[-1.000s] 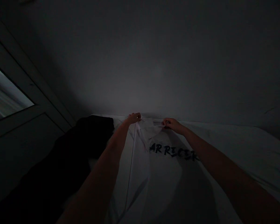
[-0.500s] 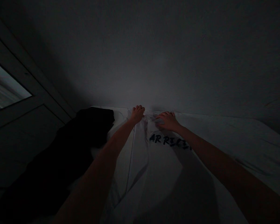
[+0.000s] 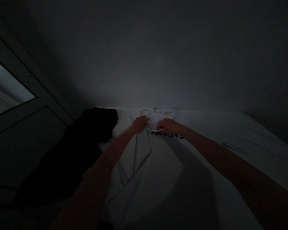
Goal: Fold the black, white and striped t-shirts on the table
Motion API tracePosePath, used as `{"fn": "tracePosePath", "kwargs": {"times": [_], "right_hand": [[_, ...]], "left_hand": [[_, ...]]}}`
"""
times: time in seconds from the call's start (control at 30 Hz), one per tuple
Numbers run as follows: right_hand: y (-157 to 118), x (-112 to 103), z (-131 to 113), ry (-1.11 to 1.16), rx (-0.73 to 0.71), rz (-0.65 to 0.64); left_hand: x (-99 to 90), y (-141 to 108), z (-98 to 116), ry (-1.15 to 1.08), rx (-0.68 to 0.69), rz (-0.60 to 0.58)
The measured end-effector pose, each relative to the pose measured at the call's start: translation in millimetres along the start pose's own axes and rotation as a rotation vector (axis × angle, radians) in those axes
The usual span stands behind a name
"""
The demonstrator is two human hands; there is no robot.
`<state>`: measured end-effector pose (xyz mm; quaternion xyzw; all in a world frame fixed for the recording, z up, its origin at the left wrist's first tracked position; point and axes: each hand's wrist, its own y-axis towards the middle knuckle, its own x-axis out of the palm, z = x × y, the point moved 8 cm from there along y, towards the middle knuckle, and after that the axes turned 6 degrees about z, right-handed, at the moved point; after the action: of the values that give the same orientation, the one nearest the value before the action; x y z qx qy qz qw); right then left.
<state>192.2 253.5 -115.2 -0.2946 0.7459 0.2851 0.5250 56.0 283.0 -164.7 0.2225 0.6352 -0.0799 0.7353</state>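
The white T-shirt (image 3: 144,172) lay on a white bed (image 3: 230,137) near the wall (image 3: 158,57), the right hand (image 3: 170,126) clamped on a fold below the collar, the left hand (image 3: 139,124) on the cloth, its grip unclear, a black garment (image 3: 86,137) just beside.

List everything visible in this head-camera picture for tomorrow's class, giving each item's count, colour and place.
T-shirt: one, white with dark lettering, lying on the sheet, folded near the collar
sheet: one, white, under the T-shirt
cloth: one, black, left of the T-shirt
window: one, pale glass, dark frame, far left
wall: one, grey, behind the sheet
left hand: one, on the T-shirt
right hand: one, at the T-shirt's folded edge
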Motion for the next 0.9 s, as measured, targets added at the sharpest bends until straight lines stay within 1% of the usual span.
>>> {"fn": "tracePosePath", "kwargs": {"times": [0.07, 0.13, 0.2, 0.23, 0.27, 0.33, 0.43, 0.53, 0.63, 0.7, 0.73, 0.8, 0.9], "right_hand": [[-21, 4, -9, -0.11, 0.001, -0.037], [-41, 8, -17, -0.209, 0.051, -0.03], [-62, 10, -30, -0.242, 0.087, 0.01], [-73, 13, -40, -0.225, 0.085, 0.032], [-85, 16, -53, -0.195, 0.072, 0.047], [-110, 25, -83, -0.13, 0.034, 0.041], [-147, 41, -131, -0.033, -0.021, 0.003], [-173, 50, -172, 0.087, -0.06, 0.017], [-185, 57, -198, 0.138, -0.039, 0.019], [-186, 63, -208, 0.153, 0.002, 0.025], [-186, 63, -212, 0.162, 0.023, 0.048], [-184, 60, -221, 0.177, 0.032, 0.144], [-184, 50, -240, 0.162, -0.076, 0.312]], "left_hand": [[-6.5, -3, 5, 0.006, -0.029, 0.001], [-15.5, -10, 14, 0.013, -0.063, 0.001], [-26.1, -25, 25, 0.014, -0.093, 0.001], [-32.0, -37, 32, 0.013, -0.104, 0.001], [-38.1, -52, 39, 0.011, -0.113, -0.002], [-49.5, -92, 53, -0.003, -0.12, -0.039], [-62.4, -163, 71, -0.035, -0.142, -0.181], [-73.8, -228, 81, -0.069, -0.191, -0.316], [-81.5, -270, 89, -0.078, -0.196, -0.406], [-83.9, -289, 94, -0.079, -0.192, -0.452], [-85.8, -296, 97, -0.088, -0.206, -0.458], [-91.9, -306, 106, -0.128, -0.245, -0.433], [-104.4, -316, 131, -0.231, -0.257, -0.349]]}}
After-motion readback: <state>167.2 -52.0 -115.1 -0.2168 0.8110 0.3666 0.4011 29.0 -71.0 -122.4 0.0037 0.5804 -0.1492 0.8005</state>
